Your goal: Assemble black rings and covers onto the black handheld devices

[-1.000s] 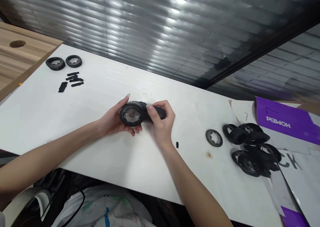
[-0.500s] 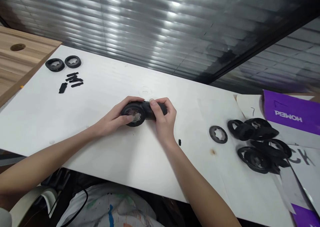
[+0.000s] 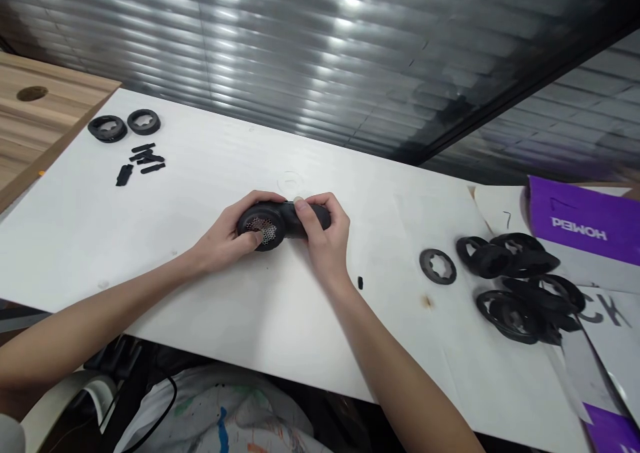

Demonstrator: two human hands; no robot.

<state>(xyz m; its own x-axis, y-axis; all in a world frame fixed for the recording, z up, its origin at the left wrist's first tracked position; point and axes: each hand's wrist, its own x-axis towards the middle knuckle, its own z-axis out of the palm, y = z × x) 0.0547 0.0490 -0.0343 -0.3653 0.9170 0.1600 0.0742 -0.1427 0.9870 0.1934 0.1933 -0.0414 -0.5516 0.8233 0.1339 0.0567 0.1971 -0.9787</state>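
Observation:
A black hair dryer body [image 3: 295, 220] with a round metal mesh grille [image 3: 265, 232] at one end lies across my two hands, just above the white table. My left hand [image 3: 225, 233] wraps the grille end, its thumb resting on the mesh. My right hand [image 3: 325, 236] grips the narrower far end, with its thumb on top of the housing. The underside of the dryer is hidden by my fingers.
Several black rings [image 3: 515, 293] lie heaped at the right of the white table [image 3: 380, 346], with one ring [image 3: 437, 266] apart. Two rings [image 3: 143, 122] and black strips [image 3: 145, 158] lie at the far left. A purple printed card [image 3: 575, 220] and a wooden board [image 3: 45, 113] border the table.
My left hand has moved from under the dryer to over its grille end, with the thumb now on the mesh. The dryer has turned slightly, and the view has shifted a little.

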